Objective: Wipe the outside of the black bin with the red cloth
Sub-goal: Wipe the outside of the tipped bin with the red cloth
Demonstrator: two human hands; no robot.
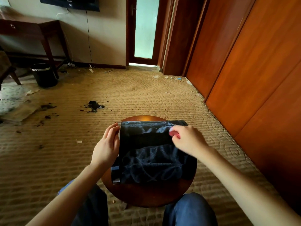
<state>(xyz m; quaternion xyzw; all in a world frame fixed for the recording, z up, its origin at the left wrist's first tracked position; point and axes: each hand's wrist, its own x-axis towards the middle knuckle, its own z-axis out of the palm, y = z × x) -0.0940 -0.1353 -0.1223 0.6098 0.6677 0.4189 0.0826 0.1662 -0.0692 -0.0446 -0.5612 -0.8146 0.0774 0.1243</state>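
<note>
The black bin lies on its side on a small round stool, between the person's knees. Its long way runs from left to right. The open mouth, with a silver ring around it, points left, and the bottom points right. The left hand rests flat against the ring at the mouth. Its fingers look mostly straight, so it seems to be just holding the bin steady, not grabbing it. I cannot tell if the thumb hooks inside. The right hand is curled tight around the red cloth. Only a little bit of red peeks out between the fingers. This hand sits on the top side of the bin, near the far right end, and the cloth touches the black wall there. Pale dusty marks show all over the side that faces up, most of all on the part nearest the person. I think the wiping is only partly done. The dirty part lies toward the person and to the left of the cloth. So the right hand is the 1 to rub along the bin's long side, back toward the ring. The left hand may need to press well, because a round bin could roll on the stool. Another bin stands far off on the carpet.
</note>
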